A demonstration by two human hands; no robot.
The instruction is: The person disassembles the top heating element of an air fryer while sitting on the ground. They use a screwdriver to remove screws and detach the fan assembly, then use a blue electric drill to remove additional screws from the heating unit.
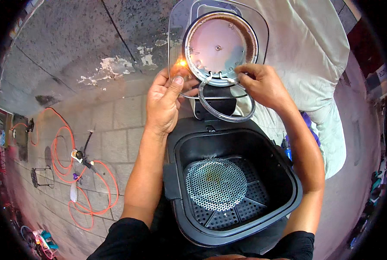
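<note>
A clear lid with a dark rim (268, 32) stands raised behind a black air fryer body (295, 190). My left hand (165, 97) grips the lid's left lower edge, thumb in front and fingers behind the clear panel. Set in the lid is a round metal housing (217, 43) with a browned inner wall. From its lower edge hangs a ring-shaped heating element (226, 116) with white ends. My right hand (260, 82) pinches at the housing's lower right rim, beside one white end; what lies between the fingertips is hidden. A round perforated metal plate (216, 183) lies in the black basket.
A pale cloth (306, 43) drapes behind and right of the fryer. On the tiled floor at left lies a coiled orange cable (115, 190) with a small connector block (76, 155). Farther left is a small dark stand (42, 177). A blue-and-purple item (287, 149) is partly hidden by my right forearm.
</note>
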